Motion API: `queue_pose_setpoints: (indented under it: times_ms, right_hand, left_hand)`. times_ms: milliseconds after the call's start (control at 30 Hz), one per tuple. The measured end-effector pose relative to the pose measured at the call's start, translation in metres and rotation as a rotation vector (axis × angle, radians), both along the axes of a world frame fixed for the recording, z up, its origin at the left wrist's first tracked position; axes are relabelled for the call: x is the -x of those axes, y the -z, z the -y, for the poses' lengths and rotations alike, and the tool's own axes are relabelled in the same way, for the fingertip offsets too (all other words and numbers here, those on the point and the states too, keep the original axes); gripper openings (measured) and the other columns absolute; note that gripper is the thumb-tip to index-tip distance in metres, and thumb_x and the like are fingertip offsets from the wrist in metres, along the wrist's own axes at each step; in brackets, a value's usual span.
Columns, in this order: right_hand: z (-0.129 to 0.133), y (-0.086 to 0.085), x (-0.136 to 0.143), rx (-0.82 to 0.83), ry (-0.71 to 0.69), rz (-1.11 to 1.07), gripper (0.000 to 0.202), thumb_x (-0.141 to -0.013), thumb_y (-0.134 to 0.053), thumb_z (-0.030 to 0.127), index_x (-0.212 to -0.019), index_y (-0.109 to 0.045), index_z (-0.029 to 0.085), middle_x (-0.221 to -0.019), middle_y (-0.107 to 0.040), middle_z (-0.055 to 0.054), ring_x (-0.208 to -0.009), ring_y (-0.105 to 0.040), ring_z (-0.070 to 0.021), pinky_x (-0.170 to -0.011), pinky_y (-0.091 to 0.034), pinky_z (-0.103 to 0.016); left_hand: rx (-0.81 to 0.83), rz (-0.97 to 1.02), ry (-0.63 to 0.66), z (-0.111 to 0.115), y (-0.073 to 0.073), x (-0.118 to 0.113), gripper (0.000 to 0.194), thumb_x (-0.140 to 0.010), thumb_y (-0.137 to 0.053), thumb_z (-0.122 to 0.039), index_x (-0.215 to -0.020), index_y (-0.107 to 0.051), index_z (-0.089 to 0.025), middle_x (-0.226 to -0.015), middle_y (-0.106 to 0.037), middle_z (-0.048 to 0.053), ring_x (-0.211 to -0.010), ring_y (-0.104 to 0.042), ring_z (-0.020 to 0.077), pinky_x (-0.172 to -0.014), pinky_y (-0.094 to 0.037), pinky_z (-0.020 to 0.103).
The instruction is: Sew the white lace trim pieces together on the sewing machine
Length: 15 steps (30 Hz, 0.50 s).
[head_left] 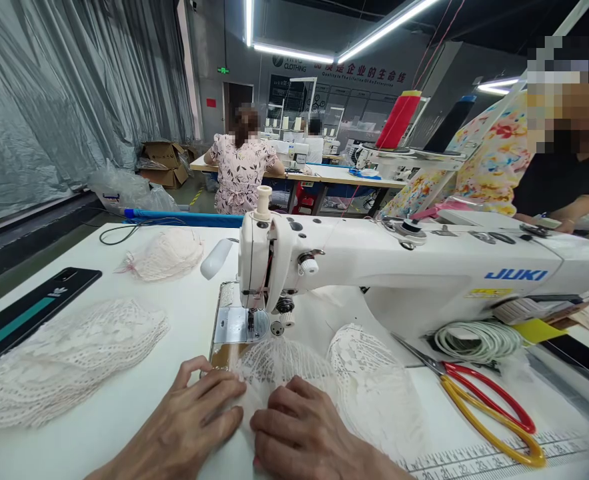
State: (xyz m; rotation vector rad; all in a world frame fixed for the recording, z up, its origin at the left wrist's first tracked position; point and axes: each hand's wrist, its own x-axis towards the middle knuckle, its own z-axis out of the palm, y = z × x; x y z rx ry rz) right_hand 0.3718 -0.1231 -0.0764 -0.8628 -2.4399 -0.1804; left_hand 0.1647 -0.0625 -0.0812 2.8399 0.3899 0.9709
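A white lace piece (pixel 287 360) lies in front of the presser foot (pixel 251 320) of a white JUKI sewing machine (pixel 424 253). My left hand (pixel 189 413) is at its left edge, thumb and forefinger closed on the sheer fabric, the other fingers bent over the table. Beside it, my right hand (pixel 304 427) has its fingers curled together on the near part of the same lace; its thumb is mostly hidden. Another lace piece (pixel 369 380) lies just right of my right hand. The needle area is above and ahead of my hands.
Scissors (pixel 489 407) with red and yellow handles lie at right above a ruler strip (pixel 474 463), near a coiled pale cord (pixel 477 340). At left are lace stacks (pixel 74 353), a lace cup (pixel 167 253) and a dark phone-like object (pixel 34 310). People sit and stand beyond.
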Motion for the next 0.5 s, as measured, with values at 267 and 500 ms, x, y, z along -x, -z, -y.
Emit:
queue_pose_setpoints:
  times_ms: [267,500]
  right_hand:
    - [0.0,0.0,0.002,0.005,-0.003,-0.016,0.024,-0.091,-0.051,0.028,-0.071,-0.053,0.016,-0.064,-0.058,0.001,-0.059,-0.043,-0.0121,-0.056,-0.03,-0.03]
    - [-0.009,-0.014,-0.003,0.15,0.001,-0.071,0.028,-0.098,-0.033,0.028,-0.082,-0.054,0.018,-0.068,-0.059,-0.001,-0.064,-0.049,-0.0134,-0.066,-0.035,-0.03]
  left_hand:
    - [-0.06,-0.009,-0.046,0.003,0.003,0.0,0.033,-0.091,-0.034,-0.004,-0.099,-0.062,-0.018,-0.097,-0.067,0.005,-0.1,-0.057,0.0175,-0.087,-0.028,0.039]
    - [-0.257,0.016,-0.161,-0.001,0.017,-0.002,0.024,-0.089,-0.045,-0.007,-0.094,-0.06,-0.026,-0.088,-0.065,-0.002,-0.076,-0.06,0.0094,-0.086,-0.035,0.032]
